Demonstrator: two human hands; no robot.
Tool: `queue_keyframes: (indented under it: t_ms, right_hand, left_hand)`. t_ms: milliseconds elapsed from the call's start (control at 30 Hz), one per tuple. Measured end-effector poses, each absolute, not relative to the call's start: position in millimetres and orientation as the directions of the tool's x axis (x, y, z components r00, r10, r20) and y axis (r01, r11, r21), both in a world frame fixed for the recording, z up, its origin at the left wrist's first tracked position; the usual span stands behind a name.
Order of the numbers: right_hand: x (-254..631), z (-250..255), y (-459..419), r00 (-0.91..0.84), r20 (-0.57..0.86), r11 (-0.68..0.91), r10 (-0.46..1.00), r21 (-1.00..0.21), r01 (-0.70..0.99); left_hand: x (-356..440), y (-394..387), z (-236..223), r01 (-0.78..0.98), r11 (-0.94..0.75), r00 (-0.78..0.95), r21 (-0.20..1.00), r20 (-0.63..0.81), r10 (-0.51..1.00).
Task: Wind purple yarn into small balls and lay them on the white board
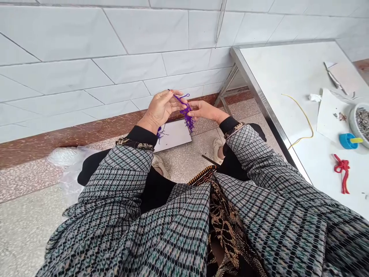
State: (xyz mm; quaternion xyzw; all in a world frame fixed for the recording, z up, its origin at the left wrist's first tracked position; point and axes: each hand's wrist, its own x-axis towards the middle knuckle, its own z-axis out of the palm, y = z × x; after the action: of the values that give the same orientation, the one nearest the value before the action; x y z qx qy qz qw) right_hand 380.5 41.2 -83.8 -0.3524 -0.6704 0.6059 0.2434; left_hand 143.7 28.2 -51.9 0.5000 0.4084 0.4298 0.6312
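Observation:
Both hands are raised in front of me over the floor, working on one piece of purple yarn that hangs in a knotted, fringed bunch. My left hand pinches a thin strand of it between thumb and forefinger, and a small loop sticks out to the right. Thumb and fingers of my right hand are closed on the thicker bunch. More purple strands dangle below my left palm. Beneath the hands, a white board with a dark edge lies near my feet.
To the right stands a white table with a metal edge. On it lie a yellow cord, a red knotted cord, a blue tape roll and a bowl. A white yarn ball sits at left by the tiled wall.

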Motion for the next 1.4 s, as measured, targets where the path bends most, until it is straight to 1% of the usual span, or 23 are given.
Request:
queue_keyframes:
  t_ms: [100,167,267,367,433,533,567,633,700,767,833,867,900,967,1033,1100,1133,1233,1300,1400]
  right_hand:
    - [372.4,-81.0,38.6,-0.512,-0.190,-0.087,0.838,-0.972,0.217]
    - [371.8,-75.8,35.7,-0.438,-0.208,-0.112,0.874,-0.966,0.235]
    - [376.3,-68.3,29.6,-0.369,-0.216,-0.123,0.904,-0.958,0.261]
    - [384.8,-62.8,22.1,-0.303,-0.221,-0.135,0.927,-0.951,0.279]
    - [393.2,-60.2,17.1,-0.195,-0.229,-0.163,0.954,-0.939,0.304]
    - [411.4,-58.4,10.4,0.034,-0.235,-0.230,0.971,-0.894,0.384]
    - [418.5,-58.5,8.2,0.086,-0.225,-0.240,0.971,-0.871,0.429]
    - [433.0,-60.2,3.5,0.114,-0.183,-0.215,0.977,-0.806,0.551]
    - [446.2,-62.8,-1.6,0.079,-0.130,-0.149,0.988,-0.711,0.687]
    - [457.8,-64.7,-6.2,0.049,-0.101,-0.100,0.994,-0.592,0.800]
    - [468.1,-64.0,-9.3,0.089,-0.090,-0.122,0.992,-0.486,0.865]
    - [472.9,-62.5,-10.2,0.140,-0.083,-0.162,0.987,-0.470,0.868]
    - [477.3,-60.1,-10.7,0.211,-0.081,-0.223,0.974,-0.501,0.836]
    - [483.8,-54.3,-10.8,0.354,-0.126,-0.349,0.927,-0.640,0.684]
    - [484.7,-49.4,-10.7,0.409,-0.218,-0.420,0.886,-0.752,0.508]
    - [477.1,-48.4,-10.9,0.381,-0.294,-0.449,0.877,-0.785,0.427]
    - [470.0,-49.8,-11.0,0.350,-0.318,-0.451,0.881,-0.789,0.418]
    - [437.6,-60.6,-9.7,0.218,-0.382,-0.439,0.898,-0.812,0.385]
    - [410.7,-71.2,-6.0,0.043,-0.396,-0.381,0.917,-0.841,0.384]
    - [368.8,-89.3,6.0,-0.276,-0.345,-0.216,0.897,-0.888,0.406]
  left_hand:
    - [137.6,25.7,-45.9,-0.120,0.142,0.272,0.983,-0.105,0.957]
    - [132.4,26.0,-44.5,-0.148,0.115,0.203,0.982,-0.084,0.976]
    - [124.3,28.7,-46.0,-0.140,0.063,0.014,0.988,-0.061,0.998]
    - [115.9,30.7,-47.7,-0.148,0.063,-0.144,0.987,-0.084,0.986]
    - [109.6,30.3,-46.9,-0.182,0.066,-0.207,0.981,-0.103,0.973]
    - [99.7,27.1,-43.3,-0.216,0.051,-0.299,0.975,-0.116,0.947]
    - [96.7,25.7,-42.0,-0.231,0.042,-0.321,0.972,-0.117,0.940]
    - [91.4,22.7,-39.7,-0.267,0.017,-0.352,0.963,-0.114,0.929]
    - [87.0,20.7,-37.5,-0.306,-0.018,-0.387,0.952,-0.107,0.916]
    - [82.5,20.6,-34.3,-0.341,-0.065,-0.437,0.938,-0.097,0.894]
    - [76.9,22.9,-29.8,-0.363,-0.112,-0.507,0.925,-0.095,0.857]
    - [73.7,24.8,-27.3,-0.369,-0.128,-0.535,0.920,-0.098,0.839]
    - [70.4,27.0,-24.9,-0.374,-0.141,-0.571,0.917,-0.108,0.814]
    - [64.6,31.1,-21.6,-0.383,-0.159,-0.629,0.910,-0.131,0.766]
    - [62.0,32.7,-21.6,-0.387,-0.171,-0.653,0.906,-0.139,0.745]
    - [64.0,30.1,-24.8,-0.362,-0.186,-0.621,0.914,-0.088,0.779]
    - [66.6,27.5,-27.1,-0.342,-0.189,-0.566,0.920,-0.042,0.824]
    - [75.9,17.2,-33.6,-0.289,-0.183,-0.317,0.940,0.086,0.944]
    - [79.8,11.6,-35.7,-0.288,-0.156,-0.161,0.945,0.112,0.981]
    - [79.4,7.7,-35.6,-0.322,-0.105,-0.012,0.941,0.107,0.994]
